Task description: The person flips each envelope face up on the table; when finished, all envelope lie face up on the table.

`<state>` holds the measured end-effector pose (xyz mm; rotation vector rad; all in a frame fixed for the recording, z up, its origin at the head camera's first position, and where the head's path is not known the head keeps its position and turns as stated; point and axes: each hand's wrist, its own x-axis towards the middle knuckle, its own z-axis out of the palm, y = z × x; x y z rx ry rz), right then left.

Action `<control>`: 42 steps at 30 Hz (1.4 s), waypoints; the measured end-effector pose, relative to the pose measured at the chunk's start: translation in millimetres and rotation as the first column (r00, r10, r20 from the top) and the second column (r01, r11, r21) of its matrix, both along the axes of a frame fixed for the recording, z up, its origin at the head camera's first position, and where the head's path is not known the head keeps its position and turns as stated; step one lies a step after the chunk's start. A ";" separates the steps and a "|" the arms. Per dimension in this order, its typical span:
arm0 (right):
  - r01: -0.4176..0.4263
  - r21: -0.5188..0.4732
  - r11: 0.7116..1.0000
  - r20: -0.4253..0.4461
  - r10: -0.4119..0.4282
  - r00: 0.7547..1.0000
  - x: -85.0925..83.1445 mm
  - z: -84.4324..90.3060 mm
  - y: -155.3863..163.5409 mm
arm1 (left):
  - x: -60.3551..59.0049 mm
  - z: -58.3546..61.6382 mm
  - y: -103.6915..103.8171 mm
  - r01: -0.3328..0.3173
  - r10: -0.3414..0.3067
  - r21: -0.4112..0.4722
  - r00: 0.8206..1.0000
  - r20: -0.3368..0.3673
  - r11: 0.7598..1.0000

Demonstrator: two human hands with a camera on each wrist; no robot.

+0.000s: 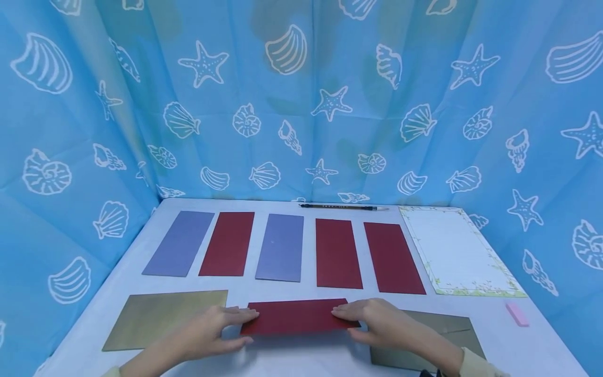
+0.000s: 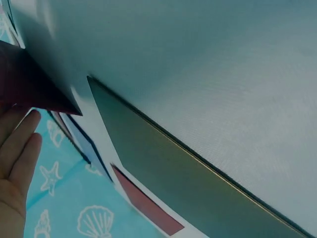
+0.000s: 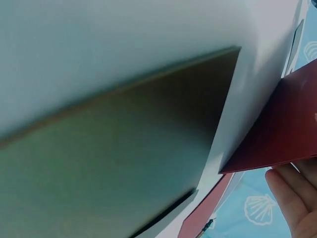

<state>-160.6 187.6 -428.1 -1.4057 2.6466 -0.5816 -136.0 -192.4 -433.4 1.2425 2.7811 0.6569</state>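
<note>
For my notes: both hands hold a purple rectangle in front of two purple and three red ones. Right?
Not quite: the rectangle held by the left hand and right hand is red, not purple, as the head view shows. The rest stands.

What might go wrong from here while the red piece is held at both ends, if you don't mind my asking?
The red piece is held near its two ends by the left grip and the right grip, so it might bow or crease if they push together. The right forearm passes over the gold piece on the right, so it could nudge that askew.
</note>
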 end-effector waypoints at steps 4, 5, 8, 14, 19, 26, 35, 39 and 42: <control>0.004 -0.017 1.000 -0.011 -0.004 1.000 -2.4 3.6 -1.3 | -0.5 -0.6 0.3 0.055 -0.042 0.072 0.984 -0.171 0.996; 0.005 -0.019 1.000 -0.016 -0.005 1.000 -3.0 4.2 -1.7 | -0.8 -1.4 0.6 0.063 -0.042 0.089 0.974 -0.220 0.994; 0.000 -0.034 0.999 -0.039 -0.001 0.999 -4.6 5.3 -2.4 | -2.2 -3.4 1.6 0.070 -0.021 0.137 0.943 -0.331 0.988; 0.033 -0.108 0.994 -0.094 -0.043 0.995 -7.0 7.9 -2.6 | -3.3 -0.7 3.1 0.020 0.046 0.164 0.922 -0.385 0.986; 0.036 -0.200 0.979 -0.194 -0.075 0.978 -8.8 8.4 -3.5 | -3.5 6.3 4.6 -0.038 0.097 0.153 0.911 -0.401 0.988; 0.022 -0.268 0.963 -0.264 -0.096 0.960 -10.3 13.6 -3.1 | -4.7 14.7 4.3 -0.047 0.131 0.205 0.901 -0.414 0.978; 0.045 -0.291 0.956 -0.097 -0.076 0.992 -10.1 26.8 -5.3 | -4.0 26.4 -2.2 0.018 0.095 0.285 0.921 -0.378 0.958; 0.098 -0.282 0.954 0.035 -0.092 0.995 -10.2 30.7 -6.8 | -5.3 27.3 -3.9 0.004 0.102 0.305 0.938 -0.332 0.952; 0.130 -0.266 0.955 0.109 -0.104 0.989 -11.9 29.7 -8.0 | -6.3 23.5 -3.3 -0.042 0.128 0.288 0.949 -0.289 0.957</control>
